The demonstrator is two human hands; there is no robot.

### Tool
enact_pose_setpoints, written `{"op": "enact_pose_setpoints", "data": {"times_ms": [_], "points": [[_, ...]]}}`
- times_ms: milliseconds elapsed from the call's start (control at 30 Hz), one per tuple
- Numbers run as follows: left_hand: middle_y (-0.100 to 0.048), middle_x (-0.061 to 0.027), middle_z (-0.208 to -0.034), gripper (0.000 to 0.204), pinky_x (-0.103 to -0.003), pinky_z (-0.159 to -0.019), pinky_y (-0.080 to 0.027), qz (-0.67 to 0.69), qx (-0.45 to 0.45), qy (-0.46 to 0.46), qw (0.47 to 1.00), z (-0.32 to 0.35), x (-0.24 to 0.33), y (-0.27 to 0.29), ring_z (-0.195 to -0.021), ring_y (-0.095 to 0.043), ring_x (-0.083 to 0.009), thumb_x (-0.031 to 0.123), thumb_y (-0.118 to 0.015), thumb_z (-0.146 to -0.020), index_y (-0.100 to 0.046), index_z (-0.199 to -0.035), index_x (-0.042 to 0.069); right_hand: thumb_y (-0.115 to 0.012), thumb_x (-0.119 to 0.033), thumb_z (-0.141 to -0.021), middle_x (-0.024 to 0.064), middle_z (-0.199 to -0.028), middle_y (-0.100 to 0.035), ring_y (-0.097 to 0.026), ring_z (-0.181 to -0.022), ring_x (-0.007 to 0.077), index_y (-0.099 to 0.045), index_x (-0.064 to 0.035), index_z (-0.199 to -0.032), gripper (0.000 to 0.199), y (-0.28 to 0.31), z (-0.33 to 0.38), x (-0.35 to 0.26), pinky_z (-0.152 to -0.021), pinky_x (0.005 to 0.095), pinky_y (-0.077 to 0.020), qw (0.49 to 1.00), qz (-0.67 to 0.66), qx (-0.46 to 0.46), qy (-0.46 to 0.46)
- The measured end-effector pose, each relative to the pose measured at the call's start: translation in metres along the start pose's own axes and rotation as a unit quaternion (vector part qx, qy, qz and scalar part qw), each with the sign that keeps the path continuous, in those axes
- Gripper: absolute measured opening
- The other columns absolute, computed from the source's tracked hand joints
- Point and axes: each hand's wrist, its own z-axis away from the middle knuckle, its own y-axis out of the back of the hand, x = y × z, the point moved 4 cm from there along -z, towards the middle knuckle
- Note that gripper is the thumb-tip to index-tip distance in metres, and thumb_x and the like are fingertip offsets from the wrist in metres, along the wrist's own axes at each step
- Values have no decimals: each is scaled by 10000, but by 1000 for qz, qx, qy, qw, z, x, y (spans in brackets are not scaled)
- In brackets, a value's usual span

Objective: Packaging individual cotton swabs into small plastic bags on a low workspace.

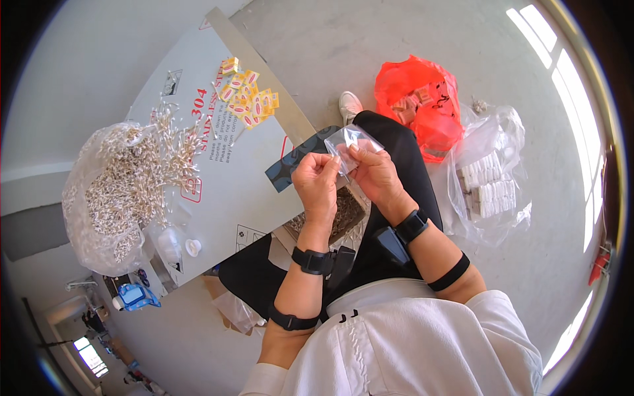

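My left hand [318,181] and my right hand [374,173] are raised together over my lap, both pinching a small clear plastic bag [354,140] by its lower edge. The bag's upper part stands free above my fingers and looks see-through. A box of small dark pieces [348,212] rests on my lap just under my hands. On the white table [224,191] to my left lie scattered cotton swabs [173,144] and a cluster of small yellow packets [248,92].
A large clear bag of cotton swabs [109,195] sits at the table's left end. On the floor to my right are a red plastic bag [419,99] and a clear bag of white boxes [489,185]. A small white bottle [170,244] stands near the table's front edge.
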Motion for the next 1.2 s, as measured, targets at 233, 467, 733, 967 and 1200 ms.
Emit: {"op": "enact_pose_setpoints", "data": {"times_ms": [233,467,733,967,1200], "points": [[-622,-35,-760,80,-207,-530,-407,56,10,36,998,15,7,4,-583,-515,-80,-41,-682,-811,-612,-803,-3,-678,-32,-848,40,-851,-659,-619,-744,132,-631,-28,-910,78,-3,7,4,-654,264,-504,992,104,-68,-13],[-639,-20,-858,234,-210,-636,-430,101,-8,28,994,30,11,7,-728,-537,-74,-72,-630,-833,-662,-1061,-30,-667,-33,-862,28,-779,-639,-596,-682,104,-624,-34,-843,47,-10,14,12,-609,232,-491,991,107,-77,17],[-568,-122,-1042,407,-347,-740,-487,-337,-72,-226,911,45,34,-7,-888,-587,-256,79,-558,-924,-495,-1306,-48,-663,-40,-873,21,-728,-614,-548,-618,72,-608,-16,-784,108,-26,27,12,-569,213,-471,991,117,-25,66],[-497,-160,-1197,637,-433,-764,-438,-600,-16,-298,743,56,38,-16,-1011,-529,-329,314,-605,-895,-387,-1382,-34,-667,-25,-866,21,-682,-597,-507,-579,69,-596,-5,-741,145,-23,28,10,-520,211,-421,985,117,17,126],[-449,-196,-1308,573,-461,-861,-405,-678,1,-299,672,52,47,-8,-1152,-471,-353,282,-606,-878,-434,-1314,-48,-662,-45,-874,50,-709,-613,-538,-589,110,-579,-28,-736,163,-16,24,8,-534,232,-442,991,50,65,110]]}}
